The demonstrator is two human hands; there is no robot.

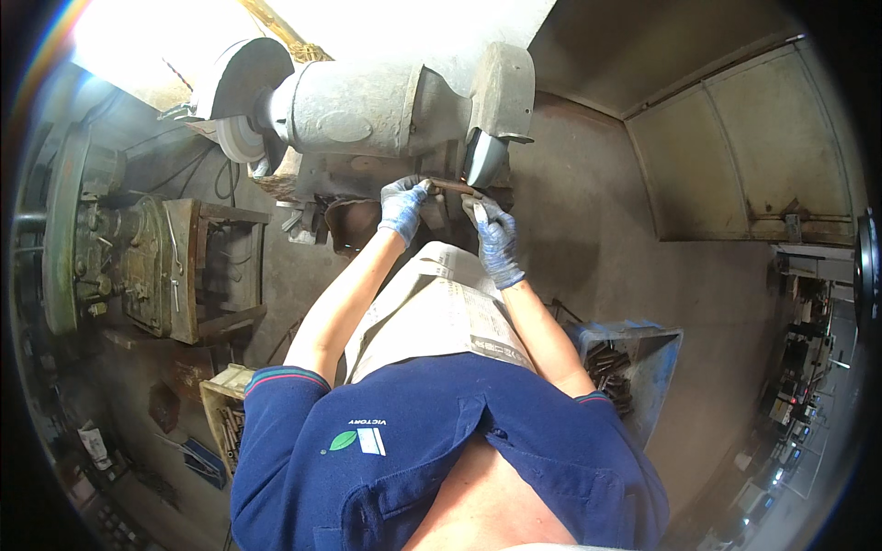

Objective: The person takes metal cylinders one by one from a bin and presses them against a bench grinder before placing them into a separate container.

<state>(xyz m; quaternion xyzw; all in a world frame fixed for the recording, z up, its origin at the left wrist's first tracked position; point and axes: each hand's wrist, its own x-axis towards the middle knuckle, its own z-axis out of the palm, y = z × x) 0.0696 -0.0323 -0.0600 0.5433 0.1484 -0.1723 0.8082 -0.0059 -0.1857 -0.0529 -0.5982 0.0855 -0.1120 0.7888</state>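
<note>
**Blocked in front, open on the right**

The way ahead is blocked by the big gray grinder (354,106). The gap between the left hand (401,207) and right hand (496,239) is crossed by a thin brown bar (452,185), near the gray wheel (487,161). Open room is found over the floor (611,197) to the right, but it is narrowed nearer the body by a blue bin (659,358).

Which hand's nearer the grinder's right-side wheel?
Right. The right hand is just below the wheel in the picture; the left hand is farther off, down and to the wheel's left, at the metal bar's left end.
</note>
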